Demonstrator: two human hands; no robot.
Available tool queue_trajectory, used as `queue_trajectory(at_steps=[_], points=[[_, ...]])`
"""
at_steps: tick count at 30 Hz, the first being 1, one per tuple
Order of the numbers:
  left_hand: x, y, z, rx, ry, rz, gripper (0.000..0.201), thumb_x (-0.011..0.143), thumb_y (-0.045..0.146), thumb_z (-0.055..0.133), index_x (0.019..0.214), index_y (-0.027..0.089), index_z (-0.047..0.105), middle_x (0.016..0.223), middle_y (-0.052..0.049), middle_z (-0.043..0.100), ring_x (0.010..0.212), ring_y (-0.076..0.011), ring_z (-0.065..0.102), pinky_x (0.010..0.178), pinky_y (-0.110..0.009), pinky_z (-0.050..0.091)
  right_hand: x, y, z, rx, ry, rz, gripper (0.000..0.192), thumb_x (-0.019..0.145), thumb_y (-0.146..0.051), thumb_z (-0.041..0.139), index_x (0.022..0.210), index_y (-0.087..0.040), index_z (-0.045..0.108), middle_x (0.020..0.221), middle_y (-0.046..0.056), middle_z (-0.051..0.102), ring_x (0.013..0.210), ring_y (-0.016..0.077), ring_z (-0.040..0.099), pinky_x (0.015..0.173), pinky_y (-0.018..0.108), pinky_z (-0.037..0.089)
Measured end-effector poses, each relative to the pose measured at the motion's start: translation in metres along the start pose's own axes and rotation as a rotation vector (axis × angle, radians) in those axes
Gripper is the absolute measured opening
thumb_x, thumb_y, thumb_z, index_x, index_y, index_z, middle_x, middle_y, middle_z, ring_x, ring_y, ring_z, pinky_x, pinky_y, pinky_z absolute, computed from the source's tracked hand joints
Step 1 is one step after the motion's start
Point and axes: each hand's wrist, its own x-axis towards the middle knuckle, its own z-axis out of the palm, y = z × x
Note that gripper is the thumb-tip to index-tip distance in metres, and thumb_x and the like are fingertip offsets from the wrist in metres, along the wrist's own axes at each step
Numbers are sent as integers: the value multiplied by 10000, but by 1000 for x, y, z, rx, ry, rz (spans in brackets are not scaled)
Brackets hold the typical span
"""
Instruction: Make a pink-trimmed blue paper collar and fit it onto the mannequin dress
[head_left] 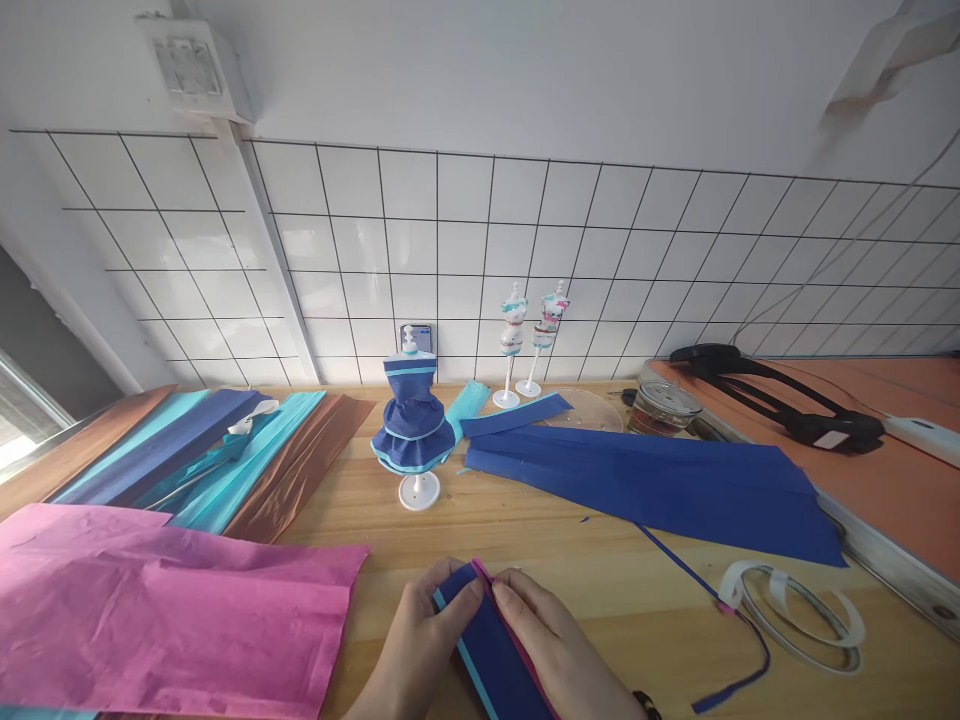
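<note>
Nearest me, both my left hand [420,640] and right hand [551,640] seemingly pinch the folded navy paper strip [491,655], edged pink and turquoise.

Bright, even daylight fills the scene, seemingly from the window [22,415] at the far left. Shadows are soft and faint; a small one sits under the dress-form stand [418,490]. The tiled wall [465,250] bows with wide-angle distortion, strongest toward the edges. Above the tiles, at upper right, a white object [892,60] is smeared by blur.
</note>
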Motion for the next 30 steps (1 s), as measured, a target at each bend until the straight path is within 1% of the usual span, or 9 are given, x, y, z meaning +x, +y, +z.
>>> queue_trajectory(at_steps=[5,11,15,19,26,30], points=[[-1,1,0,-21,6,0,287,695,431,617,645,152,568,582,28,481,587,-117,425,558,-216,354,0,1,0,-10,-11,10,339,866,-394,389,1007,-194,624,1079,50,642,921,189,592,821,279,435],[-3,5,1,-18,1,-7,272,709,411,615,660,146,578,593,25,501,596,-116,434,568,-216,359,1,5,1,-2,-13,5,320,874,-375,394,981,-185,628,979,41,669,851,177,598,787,274,442],[-2,2,1,-23,-10,-5,286,703,426,619,669,144,581,599,22,508,598,-119,440,572,-218,362,1,8,1,-8,7,20,328,872,-371,397,1027,-185,617,1008,40,665,831,182,600,751,273,446],[-1,1,0,-15,-5,2,300,698,445,616,663,149,586,596,18,511,599,-126,450,575,-222,368,1,8,1,-11,3,20,323,871,-369,400,1031,-191,616,1021,36,662,835,181,599,752,267,443],[-1,1,-1,-3,-25,6,310,710,459,602,689,150,603,598,13,525,602,-132,465,572,-224,372,0,3,1,3,5,4,312,871,-394,394,942,-198,626,840,19,653,821,180,582,752,259,436],[-1,0,-1,30,-37,20,311,721,453,591,696,144,614,614,5,535,621,-139,476,588,-233,380,-1,2,1,3,11,-4,321,867,-425,393,851,-198,620,798,17,635,791,175,573,739,249,437]])
